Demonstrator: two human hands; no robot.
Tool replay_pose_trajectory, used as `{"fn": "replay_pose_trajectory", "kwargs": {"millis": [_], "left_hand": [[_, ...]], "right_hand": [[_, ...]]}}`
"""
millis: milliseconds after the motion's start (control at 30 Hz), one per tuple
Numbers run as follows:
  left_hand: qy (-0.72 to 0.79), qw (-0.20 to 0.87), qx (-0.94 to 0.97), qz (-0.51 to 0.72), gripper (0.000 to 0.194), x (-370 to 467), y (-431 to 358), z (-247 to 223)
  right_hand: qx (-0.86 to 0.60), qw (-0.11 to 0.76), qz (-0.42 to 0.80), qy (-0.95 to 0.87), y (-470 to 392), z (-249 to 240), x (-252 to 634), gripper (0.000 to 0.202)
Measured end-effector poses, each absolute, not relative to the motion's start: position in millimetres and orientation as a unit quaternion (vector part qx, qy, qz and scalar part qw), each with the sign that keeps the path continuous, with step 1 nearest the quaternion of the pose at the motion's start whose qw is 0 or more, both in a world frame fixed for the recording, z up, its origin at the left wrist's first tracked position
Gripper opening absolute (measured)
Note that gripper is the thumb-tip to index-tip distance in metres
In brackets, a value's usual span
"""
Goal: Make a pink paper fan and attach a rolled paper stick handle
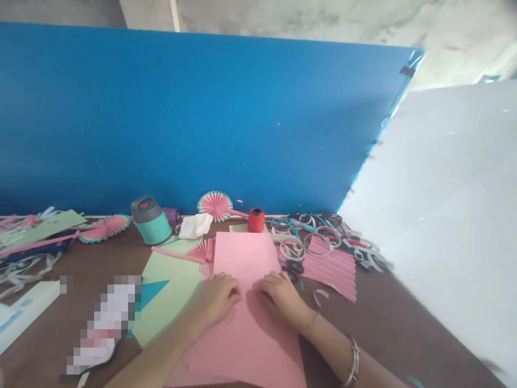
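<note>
A sheet of pink paper (250,350) lies lengthwise in front of me on the brown table, with more pink paper under its lower left edge. My left hand (221,295) rests at the sheet's left side, its fingers curled and closed on the paper. Opposite it, my right hand (283,296) is closed in the same way at the right side; a bracelet and bangles circle that arm. The fingertips of both hands are partly hidden. Light green sheets (161,312) lie beside my left forearm. Just beyond the left hand is a pleated pink paper fan (204,251).
Behind stand a teal-and-grey container (152,223), a red thread spool (256,221) and a round pleated fan (215,206) against the blue partition (202,118). Right are tape rolls (293,250), scissors (291,269) and pleated pink paper (331,269). A blurred-out object (105,326) lies left.
</note>
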State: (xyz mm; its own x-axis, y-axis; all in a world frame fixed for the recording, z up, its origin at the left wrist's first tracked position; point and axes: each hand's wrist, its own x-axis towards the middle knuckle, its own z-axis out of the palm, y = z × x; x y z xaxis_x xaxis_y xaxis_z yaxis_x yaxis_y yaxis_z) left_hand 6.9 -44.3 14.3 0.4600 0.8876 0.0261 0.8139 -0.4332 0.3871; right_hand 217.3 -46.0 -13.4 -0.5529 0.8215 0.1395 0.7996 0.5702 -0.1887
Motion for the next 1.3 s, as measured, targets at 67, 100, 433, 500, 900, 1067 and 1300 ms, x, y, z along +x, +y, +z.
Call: {"fn": "replay_pose_trajectory", "kwargs": {"millis": [67, 100, 433, 500, 900, 1067, 1300], "left_hand": [[0.501, 0.139, 0.848, 0.107, 0.016, 8.3, -48.5, 18.5], [0.497, 0.117, 0.854, 0.1, 0.017, 9.7, -52.4, 21.6], [0.474, -0.186, 0.861, 0.0, 0.046, 31.9, -105.0, -23.5], [0.477, -0.216, 0.852, 0.004, 0.053, 29.7, -108.6, -36.9], [0.517, -0.15, 0.842, -0.025, 0.044, -1.7, -105.7, -21.4], [0.533, -0.054, 0.841, -0.07, 0.051, -6.8, -98.0, 1.2], [0.521, -0.026, 0.844, -0.122, 0.048, -3.6, -88.3, 22.4]], "right_hand": [[-0.446, 0.11, 0.002, -0.888, -47.7, -14.8, 216.9, 0.011], [-0.438, 0.114, -0.029, -0.891, -49.1, -15.8, 216.0, 0.012], [-0.403, 0.103, -0.188, -0.89, -72.2, -38.1, 197.5, 0.011], [-0.413, 0.101, -0.193, -0.884, -78.6, -43.1, 199.9, 0.008], [-0.471, 0.165, -0.141, -0.855, -92.1, -43.4, 241.0, 0.032], [-0.487, 0.071, -0.103, -0.864, -83.7, -24.9, 242.5, 0.027], [-0.435, -0.006, -0.098, -0.895, -67.5, -7.0, 242.8, 0.018]]}}
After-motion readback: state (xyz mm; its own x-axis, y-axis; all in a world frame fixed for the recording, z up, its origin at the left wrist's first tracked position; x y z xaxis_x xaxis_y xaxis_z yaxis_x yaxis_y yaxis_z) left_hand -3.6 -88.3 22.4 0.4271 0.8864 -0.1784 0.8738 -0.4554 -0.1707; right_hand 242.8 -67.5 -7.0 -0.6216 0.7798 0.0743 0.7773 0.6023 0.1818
